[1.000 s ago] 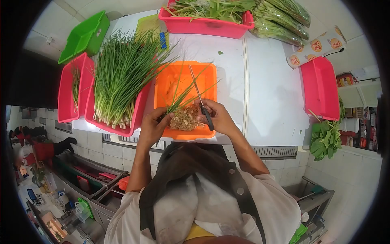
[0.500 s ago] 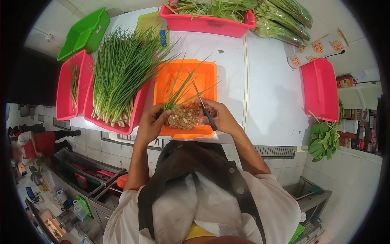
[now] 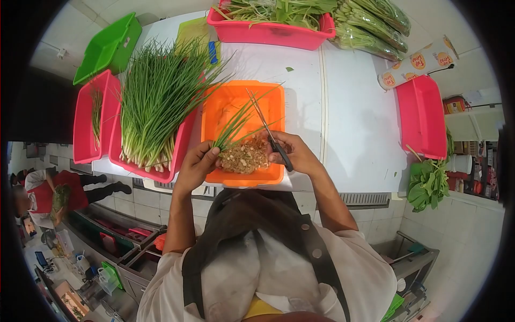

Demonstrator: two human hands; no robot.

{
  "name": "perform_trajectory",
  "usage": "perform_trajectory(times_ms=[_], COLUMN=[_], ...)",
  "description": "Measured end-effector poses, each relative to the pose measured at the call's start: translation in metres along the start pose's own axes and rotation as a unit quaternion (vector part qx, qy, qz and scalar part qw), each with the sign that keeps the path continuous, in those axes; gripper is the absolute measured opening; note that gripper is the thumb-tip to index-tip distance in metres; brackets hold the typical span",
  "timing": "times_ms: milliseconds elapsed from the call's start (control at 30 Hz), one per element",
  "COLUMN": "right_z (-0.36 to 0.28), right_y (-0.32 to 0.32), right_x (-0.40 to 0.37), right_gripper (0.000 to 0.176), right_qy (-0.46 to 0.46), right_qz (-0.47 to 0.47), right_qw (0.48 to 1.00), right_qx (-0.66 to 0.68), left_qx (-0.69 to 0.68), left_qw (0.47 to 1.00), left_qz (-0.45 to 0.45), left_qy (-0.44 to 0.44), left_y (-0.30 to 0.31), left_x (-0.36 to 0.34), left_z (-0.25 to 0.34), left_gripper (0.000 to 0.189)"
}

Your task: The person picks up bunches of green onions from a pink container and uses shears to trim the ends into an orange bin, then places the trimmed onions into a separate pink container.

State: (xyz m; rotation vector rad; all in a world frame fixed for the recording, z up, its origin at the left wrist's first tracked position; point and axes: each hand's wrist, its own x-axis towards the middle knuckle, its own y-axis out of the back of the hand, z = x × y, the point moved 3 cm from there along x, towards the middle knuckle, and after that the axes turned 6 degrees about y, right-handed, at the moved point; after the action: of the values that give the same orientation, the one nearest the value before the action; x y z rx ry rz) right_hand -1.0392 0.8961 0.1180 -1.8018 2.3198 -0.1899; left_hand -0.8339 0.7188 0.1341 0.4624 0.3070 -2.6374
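My left hand (image 3: 199,163) is closed on a few green onion stalks (image 3: 234,126), whose leaves fan up and right over the orange basin (image 3: 213,104). Dark-handled scissors (image 3: 274,140) are in my right hand (image 3: 294,153), blades pointing up and left above the basin. A heap of brown and pale trimmings (image 3: 245,157) lies in the near part of the basin, between my hands. Left of the basin, a large bunch of green onions (image 3: 155,102) fills a pink basin (image 3: 179,153), white ends towards me.
Another pink basin (image 3: 82,129) and a green one (image 3: 110,45) stand at left. Leafy greens fill a pink basin (image 3: 268,35) at the back, beside bagged vegetables (image 3: 370,29). A pink basin (image 3: 419,115) is at right. A person (image 3: 67,188) stands far left.
The stalks in my left hand have shifted and sit closer together. My right hand with the scissors has moved slightly right. The person at far left now shows more fully, holding a green bundle.
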Motion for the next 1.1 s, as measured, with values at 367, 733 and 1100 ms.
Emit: perform_trajectory(times_ms=[367,733,1100], right_z=[0.004,0.000,0.004], right_y=[0.000,0.016,0.011], right_x=[0.002,-0.006,0.003], right_gripper=[0.070,0.075,0.074], right_qy=[-0.007,-0.050,-0.035], right_qz=[-0.011,-0.022,-0.029], right_qw=[0.998,0.992,0.999], right_qx=[-0.058,-0.112,-0.020], left_qx=[-0.020,-0.047,0.031], left_qw=[1.000,0.998,0.999], left_qz=[-0.005,-0.011,-0.030], left_qy=[0.019,0.041,0.014], left_y=[-0.002,-0.002,-0.007], left_x=[0.003,0.004,0.004], left_z=[0.003,0.006,0.001], left_gripper=[0.026,0.027,0.030])
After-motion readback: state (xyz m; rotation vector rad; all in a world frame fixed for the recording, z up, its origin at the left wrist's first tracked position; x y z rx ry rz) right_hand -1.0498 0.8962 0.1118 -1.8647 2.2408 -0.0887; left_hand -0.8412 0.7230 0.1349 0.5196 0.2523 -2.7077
